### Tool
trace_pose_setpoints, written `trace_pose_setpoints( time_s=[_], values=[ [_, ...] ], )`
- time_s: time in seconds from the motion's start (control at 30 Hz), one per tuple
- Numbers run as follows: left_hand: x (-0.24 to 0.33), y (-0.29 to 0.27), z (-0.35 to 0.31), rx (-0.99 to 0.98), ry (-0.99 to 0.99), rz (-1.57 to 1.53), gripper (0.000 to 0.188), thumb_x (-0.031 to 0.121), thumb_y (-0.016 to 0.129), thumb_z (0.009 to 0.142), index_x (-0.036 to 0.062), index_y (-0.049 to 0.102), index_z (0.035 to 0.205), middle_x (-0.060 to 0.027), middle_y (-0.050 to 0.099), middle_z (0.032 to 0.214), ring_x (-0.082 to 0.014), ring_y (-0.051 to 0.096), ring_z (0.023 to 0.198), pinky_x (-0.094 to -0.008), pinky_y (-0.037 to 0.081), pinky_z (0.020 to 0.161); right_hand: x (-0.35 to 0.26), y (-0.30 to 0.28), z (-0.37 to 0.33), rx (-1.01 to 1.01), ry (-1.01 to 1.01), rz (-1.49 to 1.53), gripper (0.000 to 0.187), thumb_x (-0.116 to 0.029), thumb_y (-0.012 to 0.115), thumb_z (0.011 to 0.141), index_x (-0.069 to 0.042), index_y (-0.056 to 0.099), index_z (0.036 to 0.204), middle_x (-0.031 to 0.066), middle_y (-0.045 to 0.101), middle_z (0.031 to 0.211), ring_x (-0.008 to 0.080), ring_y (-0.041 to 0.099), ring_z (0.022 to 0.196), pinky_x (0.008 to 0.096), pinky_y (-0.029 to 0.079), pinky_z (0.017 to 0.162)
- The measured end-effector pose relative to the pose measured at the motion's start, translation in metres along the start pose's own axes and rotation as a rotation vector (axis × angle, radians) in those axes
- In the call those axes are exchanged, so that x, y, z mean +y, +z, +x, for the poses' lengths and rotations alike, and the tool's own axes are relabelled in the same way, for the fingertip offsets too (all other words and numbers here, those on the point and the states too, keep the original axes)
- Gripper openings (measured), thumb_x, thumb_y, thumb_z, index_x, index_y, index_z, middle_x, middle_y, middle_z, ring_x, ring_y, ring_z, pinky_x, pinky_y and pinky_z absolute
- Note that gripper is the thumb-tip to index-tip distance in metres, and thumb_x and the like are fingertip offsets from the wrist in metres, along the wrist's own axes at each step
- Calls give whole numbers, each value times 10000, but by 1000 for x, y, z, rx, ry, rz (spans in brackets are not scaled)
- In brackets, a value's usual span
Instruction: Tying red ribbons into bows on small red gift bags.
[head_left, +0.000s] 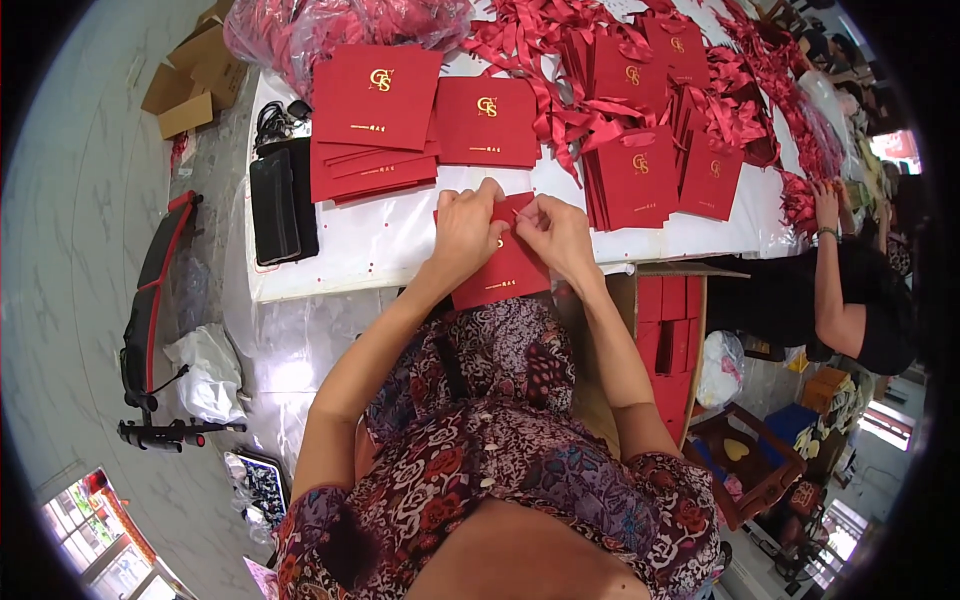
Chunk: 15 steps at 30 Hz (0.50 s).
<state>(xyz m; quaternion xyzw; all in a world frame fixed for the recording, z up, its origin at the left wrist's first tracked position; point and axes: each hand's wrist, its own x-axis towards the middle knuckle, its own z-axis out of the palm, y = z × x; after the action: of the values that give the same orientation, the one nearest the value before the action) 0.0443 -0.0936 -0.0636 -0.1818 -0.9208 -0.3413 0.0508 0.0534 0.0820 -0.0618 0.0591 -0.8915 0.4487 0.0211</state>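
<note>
At the table's front edge, a flat red paper gift bag (505,278) with gold print lies partly over the edge, towards my lap. My left hand (466,232) is closed on the bag's upper part, thumb and fingers bent over it. Close beside it, my right hand (556,236) pinches at the bag's upper right; a small pale tip shows at its fingertips, too small to name. Beyond my hands lie a stack of flat red bags (375,110) and another pile (487,120) to its right.
Red ribbons (590,125) spread among bags (635,180) at the right. A black phone (275,208) lies on the left of the white table (400,245). An open carton (668,330) of red pieces stands by my right arm. Another person's arm (835,270) reaches in at the right.
</note>
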Motion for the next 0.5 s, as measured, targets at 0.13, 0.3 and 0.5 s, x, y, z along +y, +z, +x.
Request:
trace_pose_setpoints(
  time_s=[0.13,0.3,0.5],
  values=[
    [4,0,0,31,51,6,321,85,767,713,81,623,1000,-105,672,786,-292,625,777,-406,374,829,5,-5,2,-72,118,97,176,-166,727,764,5,693,787,126,678,686,194,663,610,315,521,600],
    [12,-7,-2,-43,106,43,296,83,749,727,101,655,1006,-97,687,821,-280,622,791,-395,379,833,9,-7,4,-152,252,176,198,-178,737,740,8,694,792,120,681,681,194,670,611,319,526,599],
    [8,-12,-4,-48,103,-97,288,60,727,736,112,656,1010,-89,694,821,-279,634,790,-398,378,820,-13,-8,-7,-73,41,-5,175,-155,734,788,11,680,809,117,685,691,194,673,612,326,525,594]
  ],
)
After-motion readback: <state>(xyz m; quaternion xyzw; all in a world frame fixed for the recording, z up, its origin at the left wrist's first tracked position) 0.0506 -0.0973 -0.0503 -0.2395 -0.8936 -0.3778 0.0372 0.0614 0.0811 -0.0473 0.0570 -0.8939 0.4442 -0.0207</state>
